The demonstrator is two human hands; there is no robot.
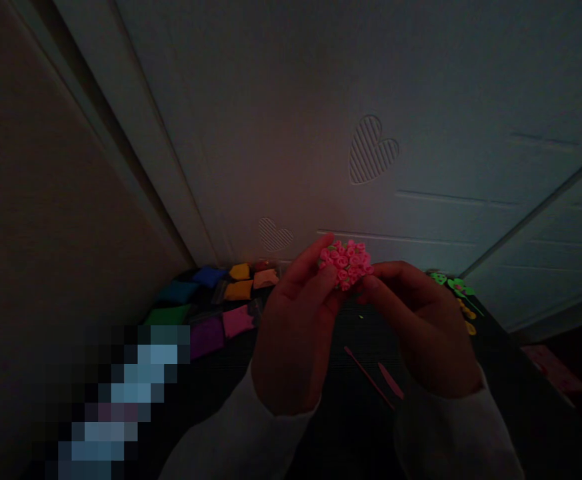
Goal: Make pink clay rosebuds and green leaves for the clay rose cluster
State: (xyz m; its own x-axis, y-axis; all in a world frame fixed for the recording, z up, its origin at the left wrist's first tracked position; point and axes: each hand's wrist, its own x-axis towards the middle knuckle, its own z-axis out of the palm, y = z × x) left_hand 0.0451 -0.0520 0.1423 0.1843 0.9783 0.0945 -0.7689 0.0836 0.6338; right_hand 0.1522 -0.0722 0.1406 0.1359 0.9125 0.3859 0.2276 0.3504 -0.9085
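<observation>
So there's this little pink rose cluster [353,265] held up between both hands, above the bench [328,430]. Left hand [291,333] has it clamped, thumb over the front and fingers round the edge and behind. Right hand [433,327] has thumb and index finger nearly together at the right edge, apparently touching it, though it's too dark to tell if they're pinching anything. Looks like a hold-and-adjust step to me. I'd say any next nudge calls for a steady left hand and super light fingertips, since those petals look easy to squash.

The roses are tightly packed, swirly and bright pink, with bits of green peeking through. Below, two slim pink modeling tools [369,378] [391,381] lie side by side. Colored packets [208,335] sit off left, green flower-like pieces [461,287] and yellow pieces [467,308] off right.
</observation>
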